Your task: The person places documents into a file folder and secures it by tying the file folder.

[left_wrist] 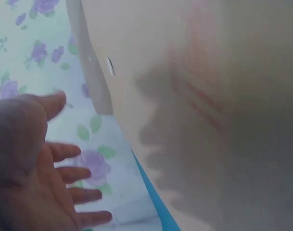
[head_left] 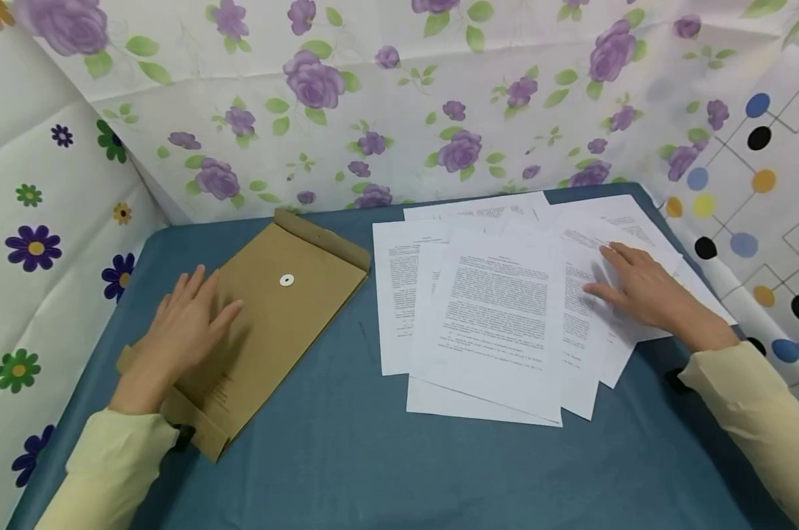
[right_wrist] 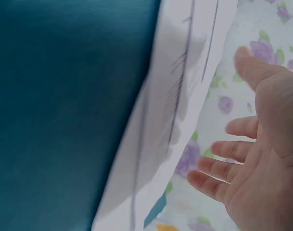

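A brown paper document envelope (head_left: 300, 309) with a white round button lies slanted on the left of the blue-covered table. Over its left edge hovers my left hand (head_left: 183, 327), fingers spread and holding nothing; the left wrist view shows a gap between that hand (left_wrist: 45, 168) and the envelope (left_wrist: 136, 29). Several printed paper sheets (head_left: 498, 316) lie overlapping in a loose spread at the right. My right hand (head_left: 644, 287) is above the sheets' right part, its fingers extended. In the right wrist view that hand (right_wrist: 261, 154) is apart from the papers (right_wrist: 180, 96), with nothing in its grasp.
Blue cloth (head_left: 346, 456) covers the table. A white curtain with purple roses (head_left: 313, 81) hangs behind its back edge. Flower-patterned cloth (head_left: 34, 294) borders the left, and dotted cloth (head_left: 764, 221) borders the right.
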The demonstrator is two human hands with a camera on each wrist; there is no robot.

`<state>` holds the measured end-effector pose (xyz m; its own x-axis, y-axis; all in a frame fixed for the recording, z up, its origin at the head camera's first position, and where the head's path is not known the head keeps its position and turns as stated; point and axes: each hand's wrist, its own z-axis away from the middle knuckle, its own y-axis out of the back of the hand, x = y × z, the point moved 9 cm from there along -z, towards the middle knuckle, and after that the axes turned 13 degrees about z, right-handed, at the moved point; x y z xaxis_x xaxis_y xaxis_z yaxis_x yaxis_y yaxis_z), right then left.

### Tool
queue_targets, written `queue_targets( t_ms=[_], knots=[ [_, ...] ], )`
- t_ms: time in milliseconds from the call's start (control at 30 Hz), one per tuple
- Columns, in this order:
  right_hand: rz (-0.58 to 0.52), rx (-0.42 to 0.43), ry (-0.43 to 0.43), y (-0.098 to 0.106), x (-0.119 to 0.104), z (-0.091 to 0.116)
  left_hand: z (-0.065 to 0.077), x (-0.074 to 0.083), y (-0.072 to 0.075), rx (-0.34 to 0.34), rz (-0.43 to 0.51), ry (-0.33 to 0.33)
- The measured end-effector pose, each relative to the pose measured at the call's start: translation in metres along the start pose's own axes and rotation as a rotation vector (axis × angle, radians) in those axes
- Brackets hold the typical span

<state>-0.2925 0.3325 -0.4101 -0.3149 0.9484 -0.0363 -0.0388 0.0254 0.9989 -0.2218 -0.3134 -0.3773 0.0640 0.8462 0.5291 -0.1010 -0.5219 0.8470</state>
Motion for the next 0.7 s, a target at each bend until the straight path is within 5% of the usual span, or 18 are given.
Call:
queue_targets(
  t_ms=[367,700],
  knots=[
    [0.003,-0.065,0.032,0.006,-0.033,-0.035,-0.048,0.028,-0.013,0.088,0.097,0.133],
    [-0.010,-0.109,0.019,0.004,-0.044,-0.059,-0.087,0.042,-0.036,0.091,0.118,0.299]
  ],
)
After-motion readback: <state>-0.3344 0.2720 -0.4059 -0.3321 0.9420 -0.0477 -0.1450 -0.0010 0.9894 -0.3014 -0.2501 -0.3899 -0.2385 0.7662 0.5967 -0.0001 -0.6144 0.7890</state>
